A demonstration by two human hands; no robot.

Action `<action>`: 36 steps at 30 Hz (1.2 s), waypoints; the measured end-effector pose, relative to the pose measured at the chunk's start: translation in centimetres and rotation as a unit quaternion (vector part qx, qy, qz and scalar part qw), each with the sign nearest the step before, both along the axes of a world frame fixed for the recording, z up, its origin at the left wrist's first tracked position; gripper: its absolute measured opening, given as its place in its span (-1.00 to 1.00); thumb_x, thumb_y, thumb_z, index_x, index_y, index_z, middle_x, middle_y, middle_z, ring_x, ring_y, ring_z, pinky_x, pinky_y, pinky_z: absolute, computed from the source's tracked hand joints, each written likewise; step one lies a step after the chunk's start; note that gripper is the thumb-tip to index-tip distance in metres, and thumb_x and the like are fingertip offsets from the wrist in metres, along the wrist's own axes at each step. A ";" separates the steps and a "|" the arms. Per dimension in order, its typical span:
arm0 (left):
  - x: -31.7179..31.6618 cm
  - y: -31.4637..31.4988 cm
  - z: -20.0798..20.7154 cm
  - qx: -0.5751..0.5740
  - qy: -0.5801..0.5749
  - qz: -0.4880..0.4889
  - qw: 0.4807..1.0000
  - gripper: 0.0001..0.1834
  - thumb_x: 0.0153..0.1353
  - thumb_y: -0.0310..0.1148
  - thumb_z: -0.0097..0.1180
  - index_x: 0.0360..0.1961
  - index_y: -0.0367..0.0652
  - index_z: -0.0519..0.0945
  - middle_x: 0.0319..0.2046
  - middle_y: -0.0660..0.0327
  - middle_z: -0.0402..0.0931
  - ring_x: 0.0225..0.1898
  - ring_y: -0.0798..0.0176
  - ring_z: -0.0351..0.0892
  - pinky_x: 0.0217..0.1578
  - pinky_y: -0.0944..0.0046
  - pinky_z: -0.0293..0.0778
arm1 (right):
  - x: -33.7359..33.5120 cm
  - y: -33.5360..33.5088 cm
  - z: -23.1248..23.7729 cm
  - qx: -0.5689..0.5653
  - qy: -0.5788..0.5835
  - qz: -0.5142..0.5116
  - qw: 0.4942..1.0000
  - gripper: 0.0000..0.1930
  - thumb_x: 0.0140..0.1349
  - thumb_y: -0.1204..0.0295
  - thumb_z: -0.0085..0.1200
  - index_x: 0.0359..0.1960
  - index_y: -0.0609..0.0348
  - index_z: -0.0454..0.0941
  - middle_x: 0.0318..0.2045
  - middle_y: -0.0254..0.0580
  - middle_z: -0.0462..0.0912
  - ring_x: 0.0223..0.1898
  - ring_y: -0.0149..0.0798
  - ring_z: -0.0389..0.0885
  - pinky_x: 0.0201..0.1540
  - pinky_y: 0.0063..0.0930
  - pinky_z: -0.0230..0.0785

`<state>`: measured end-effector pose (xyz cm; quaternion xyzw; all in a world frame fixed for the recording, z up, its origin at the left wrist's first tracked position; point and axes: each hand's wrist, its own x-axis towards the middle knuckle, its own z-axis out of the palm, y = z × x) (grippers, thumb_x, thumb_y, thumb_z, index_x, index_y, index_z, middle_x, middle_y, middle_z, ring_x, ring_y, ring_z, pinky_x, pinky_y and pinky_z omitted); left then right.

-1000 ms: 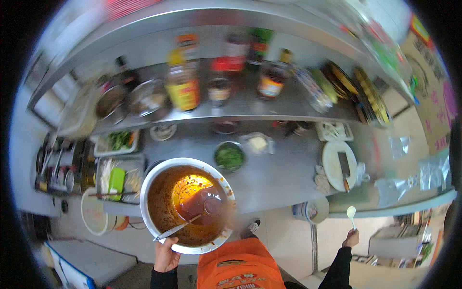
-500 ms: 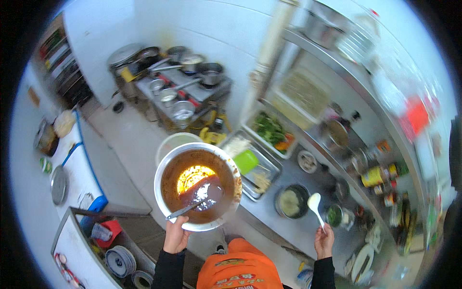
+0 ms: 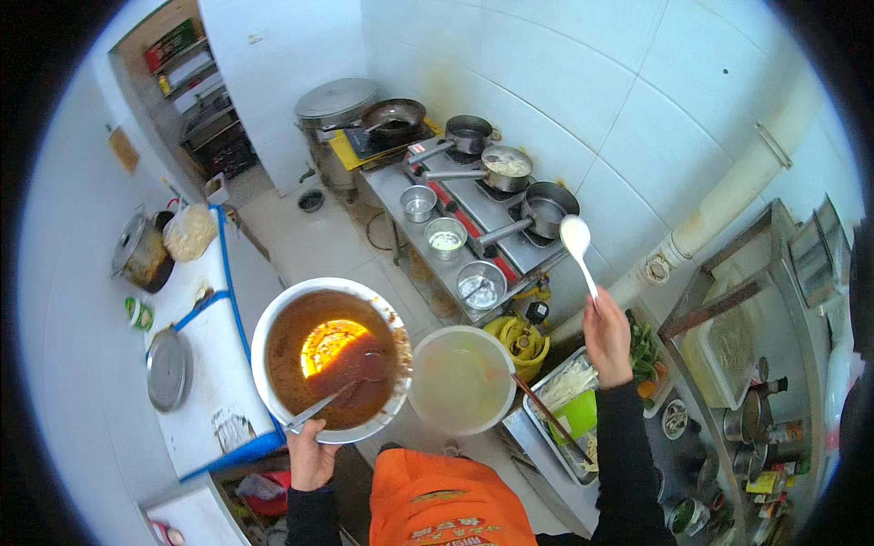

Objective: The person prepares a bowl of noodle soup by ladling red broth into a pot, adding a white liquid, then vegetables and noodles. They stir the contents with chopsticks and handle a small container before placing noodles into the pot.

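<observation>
Bowl (image 3: 260, 359) beyond left hand (image 3: 311, 458), white spoon (image 3: 575, 238) beyond right hand (image 3: 608, 340)
Left clasps its near rim (image 3: 350, 435); right closes around the handle (image 3: 589, 277).

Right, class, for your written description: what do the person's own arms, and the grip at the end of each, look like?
The left arm wears a long, plain black fabric sleeve; the right arm has a matching black sleeve. No markings show on either. The left grip and right grip are bare, ungloved human hands.
</observation>
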<state>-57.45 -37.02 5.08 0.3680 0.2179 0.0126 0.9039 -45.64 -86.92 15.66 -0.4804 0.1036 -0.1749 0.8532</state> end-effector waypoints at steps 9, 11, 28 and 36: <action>24.9 11.9 -4.8 0.006 0.047 -0.045 0.998 -0.40 0.19 -0.57 0.10 0.30 -0.33 0.35 0.18 0.01 0.50 0.12 0.00 0.63 0.12 -0.01 0.67 | 34.8 8.2 1.6 -0.067 -0.002 -0.033 0.997 -0.83 0.43 0.47 0.13 -0.05 0.31 0.59 -0.27 -0.26 0.68 -0.34 -0.47 0.61 -0.26 -0.68 0.53; 30.6 14.5 -5.6 0.022 0.060 -0.076 0.995 -0.43 0.20 -0.56 0.09 0.28 -0.33 0.39 0.16 0.04 0.53 0.11 0.04 0.63 0.12 0.05 0.65 | 41.7 9.3 0.4 -0.132 0.024 -0.072 0.988 -0.82 0.39 0.47 0.16 -0.09 0.34 0.61 -0.34 -0.29 0.65 -0.38 -0.46 0.58 -0.30 -0.63 0.46; 68.6 15.5 2.7 0.109 0.051 -0.245 0.962 -0.52 0.28 -0.52 0.01 0.25 -0.28 0.35 0.08 0.08 0.51 0.02 0.08 0.63 -0.09 0.05 0.67 | 68.5 12.1 -13.6 -0.626 0.304 -0.319 0.643 -0.56 0.27 0.22 0.31 -0.07 0.43 0.61 -0.25 0.13 0.71 -0.33 0.06 0.65 -0.16 -0.11 0.53; 78.1 3.7 6.4 0.184 -0.042 -0.374 0.908 -0.57 0.29 -0.47 0.01 0.18 -0.34 0.41 0.01 0.07 0.56 -0.02 0.13 0.67 -0.12 0.10 0.71 | 65.0 29.8 2.2 -0.658 -0.170 0.172 0.713 -0.65 0.12 0.45 0.23 -0.04 0.29 0.63 -0.19 0.08 0.62 -0.05 0.12 0.61 0.02 -0.11 0.50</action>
